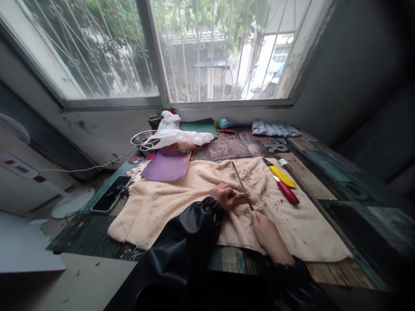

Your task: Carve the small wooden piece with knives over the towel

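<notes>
My left hand (223, 195) is closed in a pinch on a small wooden piece (240, 195) that rests on the beige towel (162, 207). A long thin metal file (241, 186) lies slanted across that piece, and my right hand (267, 233) grips its near end. Brown shavings are scattered over the towel around the file. Both arms wear black shiny sleeves.
A yellow-handled knife (282, 176) and a red-handled knife (287, 192) lie on the towel at the right. A purple sheet (167, 166), white plastic bag (178, 134), metal bowls (144, 140) and dark mat (223, 149) sit behind. A phone (110, 198) lies left. A white fan (19, 172) stands at the far left.
</notes>
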The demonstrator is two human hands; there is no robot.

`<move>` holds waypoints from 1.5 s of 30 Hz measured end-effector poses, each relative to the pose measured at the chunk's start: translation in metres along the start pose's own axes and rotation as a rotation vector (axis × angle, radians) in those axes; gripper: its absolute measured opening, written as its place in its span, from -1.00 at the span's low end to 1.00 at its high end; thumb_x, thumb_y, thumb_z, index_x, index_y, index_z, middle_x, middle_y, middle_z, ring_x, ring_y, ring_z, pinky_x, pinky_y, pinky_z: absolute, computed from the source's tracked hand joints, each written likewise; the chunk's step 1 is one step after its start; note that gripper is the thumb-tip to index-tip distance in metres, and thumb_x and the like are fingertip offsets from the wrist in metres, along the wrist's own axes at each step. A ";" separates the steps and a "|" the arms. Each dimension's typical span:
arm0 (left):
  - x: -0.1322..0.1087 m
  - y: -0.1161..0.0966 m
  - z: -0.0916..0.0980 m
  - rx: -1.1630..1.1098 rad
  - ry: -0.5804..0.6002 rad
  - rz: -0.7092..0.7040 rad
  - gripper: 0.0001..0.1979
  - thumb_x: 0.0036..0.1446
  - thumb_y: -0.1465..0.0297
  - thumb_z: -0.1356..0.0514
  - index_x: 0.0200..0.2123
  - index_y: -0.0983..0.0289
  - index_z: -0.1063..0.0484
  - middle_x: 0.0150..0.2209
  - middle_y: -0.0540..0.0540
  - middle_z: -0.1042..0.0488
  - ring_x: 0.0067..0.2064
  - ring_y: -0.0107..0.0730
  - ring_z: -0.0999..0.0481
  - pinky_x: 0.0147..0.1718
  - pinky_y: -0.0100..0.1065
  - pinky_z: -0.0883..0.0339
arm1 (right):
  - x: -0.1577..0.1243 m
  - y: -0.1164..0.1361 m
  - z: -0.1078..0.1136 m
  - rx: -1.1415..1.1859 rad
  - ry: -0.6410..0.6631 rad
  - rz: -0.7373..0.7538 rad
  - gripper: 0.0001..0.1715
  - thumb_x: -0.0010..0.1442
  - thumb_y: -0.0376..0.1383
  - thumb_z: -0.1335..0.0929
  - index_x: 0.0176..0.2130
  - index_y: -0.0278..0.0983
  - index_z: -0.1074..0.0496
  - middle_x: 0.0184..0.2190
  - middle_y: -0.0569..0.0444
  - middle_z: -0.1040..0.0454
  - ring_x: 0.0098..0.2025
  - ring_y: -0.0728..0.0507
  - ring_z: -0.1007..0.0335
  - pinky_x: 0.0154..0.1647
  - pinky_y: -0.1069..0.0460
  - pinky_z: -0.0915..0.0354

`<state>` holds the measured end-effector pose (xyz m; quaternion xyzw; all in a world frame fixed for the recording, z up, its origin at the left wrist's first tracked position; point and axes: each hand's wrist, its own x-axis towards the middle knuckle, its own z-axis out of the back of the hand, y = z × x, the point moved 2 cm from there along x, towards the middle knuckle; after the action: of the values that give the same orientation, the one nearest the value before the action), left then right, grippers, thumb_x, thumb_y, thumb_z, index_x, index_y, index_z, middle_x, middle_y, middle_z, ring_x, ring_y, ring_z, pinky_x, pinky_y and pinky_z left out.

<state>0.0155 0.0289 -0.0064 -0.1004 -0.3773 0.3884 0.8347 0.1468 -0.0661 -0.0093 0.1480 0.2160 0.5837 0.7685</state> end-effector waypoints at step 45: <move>-0.004 -0.002 0.012 -0.951 0.466 0.528 -0.52 -0.01 0.06 0.00 -0.21 0.35 -0.31 -0.50 0.05 -0.41 -0.59 -0.55 -0.35 -0.61 -0.50 -0.22 | -0.019 -0.001 -0.003 0.197 -0.454 -0.026 -0.46 0.14 -0.03 -0.03 -0.36 -0.29 -0.37 -0.51 -0.05 -0.41 -0.46 -0.10 -0.28 -0.49 0.09 -0.05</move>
<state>0.0066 0.0228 0.0003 -0.6366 -0.2787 0.3390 0.6341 0.1420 -0.0844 -0.0094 0.3468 0.0957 0.5015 0.7868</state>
